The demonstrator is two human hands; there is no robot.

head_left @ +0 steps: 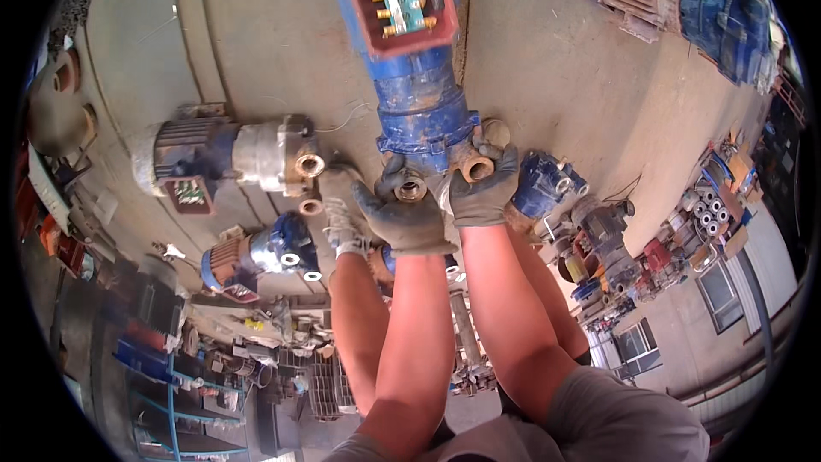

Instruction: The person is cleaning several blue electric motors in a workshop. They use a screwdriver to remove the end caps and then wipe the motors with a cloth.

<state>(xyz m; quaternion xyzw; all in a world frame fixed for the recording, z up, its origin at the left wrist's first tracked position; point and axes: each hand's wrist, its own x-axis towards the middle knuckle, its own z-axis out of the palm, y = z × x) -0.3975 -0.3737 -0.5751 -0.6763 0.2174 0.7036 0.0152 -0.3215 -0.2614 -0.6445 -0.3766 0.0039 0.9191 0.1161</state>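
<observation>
Nearest the camera, both bare forearms ran up from the lower edge to gloved hands clamped on the pump end of a big blue motor pump lying on the concrete floor. The left hand was curled around a brass threaded port, the right hand closed around a rusty pipe fitting just beside it. The work looked to be at the gripping stage; shifting the unit would likely call for a firm two-handed pull with the feet braced. A sandalled foot stood close on the left. Room was tight sideways: a silver-nosed pump lay to the left, a small blue pump to the right. Beyond, the open terminal box faced up, with bare floor either side.
</observation>
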